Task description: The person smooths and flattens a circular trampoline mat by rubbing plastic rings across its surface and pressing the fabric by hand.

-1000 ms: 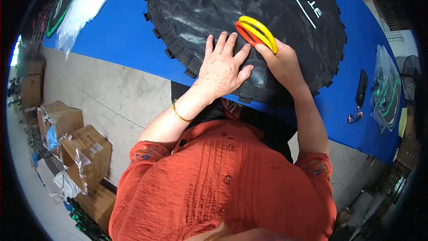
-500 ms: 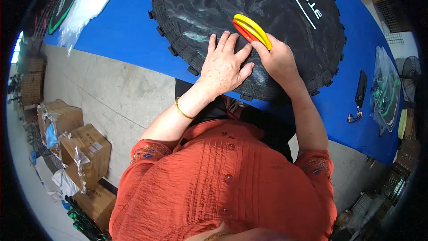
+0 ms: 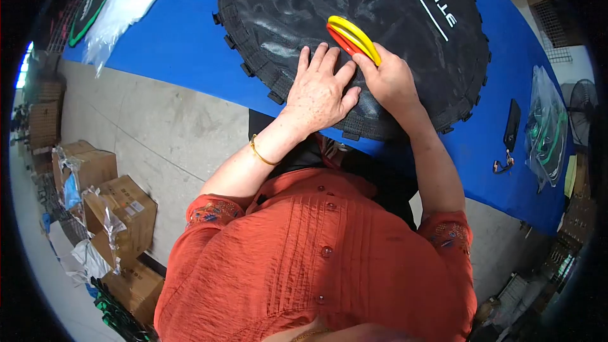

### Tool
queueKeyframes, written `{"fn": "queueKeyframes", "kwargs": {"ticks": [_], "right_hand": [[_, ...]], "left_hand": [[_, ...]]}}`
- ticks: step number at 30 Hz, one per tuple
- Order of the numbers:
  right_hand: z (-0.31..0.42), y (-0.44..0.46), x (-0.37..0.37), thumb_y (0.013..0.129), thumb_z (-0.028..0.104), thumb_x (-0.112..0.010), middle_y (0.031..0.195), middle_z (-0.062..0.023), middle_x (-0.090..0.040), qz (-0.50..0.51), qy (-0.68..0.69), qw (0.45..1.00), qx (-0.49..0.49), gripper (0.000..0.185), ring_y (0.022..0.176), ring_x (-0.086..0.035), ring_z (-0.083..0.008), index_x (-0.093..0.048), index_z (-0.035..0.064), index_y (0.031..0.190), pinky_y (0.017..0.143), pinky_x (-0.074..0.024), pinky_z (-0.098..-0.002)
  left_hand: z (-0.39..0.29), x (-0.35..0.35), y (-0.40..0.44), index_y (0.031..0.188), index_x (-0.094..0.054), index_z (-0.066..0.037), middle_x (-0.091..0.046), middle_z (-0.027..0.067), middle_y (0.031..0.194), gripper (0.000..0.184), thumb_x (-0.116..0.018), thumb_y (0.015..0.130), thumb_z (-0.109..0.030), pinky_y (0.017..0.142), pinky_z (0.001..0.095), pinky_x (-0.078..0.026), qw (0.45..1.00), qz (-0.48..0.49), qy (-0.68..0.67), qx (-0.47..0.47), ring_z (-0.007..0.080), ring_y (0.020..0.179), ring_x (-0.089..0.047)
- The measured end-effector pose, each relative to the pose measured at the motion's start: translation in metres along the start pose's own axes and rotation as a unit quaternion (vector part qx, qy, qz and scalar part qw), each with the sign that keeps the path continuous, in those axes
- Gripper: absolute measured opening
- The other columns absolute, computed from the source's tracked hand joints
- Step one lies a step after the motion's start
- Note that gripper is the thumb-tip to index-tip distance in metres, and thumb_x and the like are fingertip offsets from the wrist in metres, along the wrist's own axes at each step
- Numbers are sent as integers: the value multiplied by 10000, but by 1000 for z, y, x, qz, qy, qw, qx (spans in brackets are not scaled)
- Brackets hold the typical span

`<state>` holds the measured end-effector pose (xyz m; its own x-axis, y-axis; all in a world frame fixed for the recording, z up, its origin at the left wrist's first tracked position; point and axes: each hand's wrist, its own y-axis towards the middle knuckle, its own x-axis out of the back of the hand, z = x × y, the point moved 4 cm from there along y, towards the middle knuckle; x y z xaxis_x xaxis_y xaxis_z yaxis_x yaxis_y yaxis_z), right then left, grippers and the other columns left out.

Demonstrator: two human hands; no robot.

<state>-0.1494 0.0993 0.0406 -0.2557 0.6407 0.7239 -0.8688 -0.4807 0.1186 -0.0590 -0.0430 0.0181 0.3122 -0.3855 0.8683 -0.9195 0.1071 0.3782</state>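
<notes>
A round black mesh mat with looped tabs along its edge and white lettering lies on the blue table. My left hand rests flat on its near part, fingers spread. Just to the right, my right hand grips a yellow ring and a red ring together between thumb and fingers. The rings are tilted over the mat, close to my left fingertips. My right fingers are partly hidden behind the rings.
Clear plastic bags lie on the blue table at the left. A bagged green-edged item and a black strap-like object lie at the right. Cardboard boxes stand on the floor, lower left; a fan is far right.
The two rings and my right hand have moved slightly left and up, and the rings sit closer together. The mat has shifted a little right in view. My left hand stays nearly in place.
</notes>
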Motion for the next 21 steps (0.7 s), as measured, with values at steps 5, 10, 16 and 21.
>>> {"fn": "queueKeyframes", "kwargs": {"ticks": [5, 10, 16, 21], "right_hand": [[1, 4, -1, 1066, 322, -660, 920, -264, -745, -2, 3, 1000, 12, 282, 900, -731, -491, -716, 51, 1115, 748, -572, -558], [2, 4, -3, 1064, 321, -663, 942, -269, -745, 6, 11, 1000, 4, 285, 913, -728, -495, -715, 46, 1114, 753, -570, -557], [5, 5, -1, 1064, 321, -660, 960, -275, -746, 14, 20, 1000, -3, 297, 935, -727, -499, -718, 35, 1121, 779, -571, -553], [2, 9, -5, 1057, 319, -661, 985, -284, -745, 24, 39, 999, -6, 304, 967, -724, -499, -727, 36, 1147, 806, -569, -557]], "left_hand": [[2, 0, -1, 1422, -648, -105, -578, 250, 1484, 549, -736, 961, -390, 1241, 665, -346, 1000, -2, -5, 2, 452, 1463, -492], [2, -1, -1, 1415, -652, -104, -581, 245, 1482, 543, -735, 960, -388, 1241, 668, -344, 1000, -6, -10, 1, 443, 1463, -494], [3, -1, -1, 1419, -649, -103, -582, 245, 1483, 542, -726, 967, -392, 1244, 667, -341, 1000, 1, -7, 1, 445, 1463, -493], [2, -3, -1, 1417, -650, -99, -580, 252, 1483, 543, -725, 968, -395, 1246, 665, -339, 1000, -2, -7, 2, 446, 1466, -492]]}}
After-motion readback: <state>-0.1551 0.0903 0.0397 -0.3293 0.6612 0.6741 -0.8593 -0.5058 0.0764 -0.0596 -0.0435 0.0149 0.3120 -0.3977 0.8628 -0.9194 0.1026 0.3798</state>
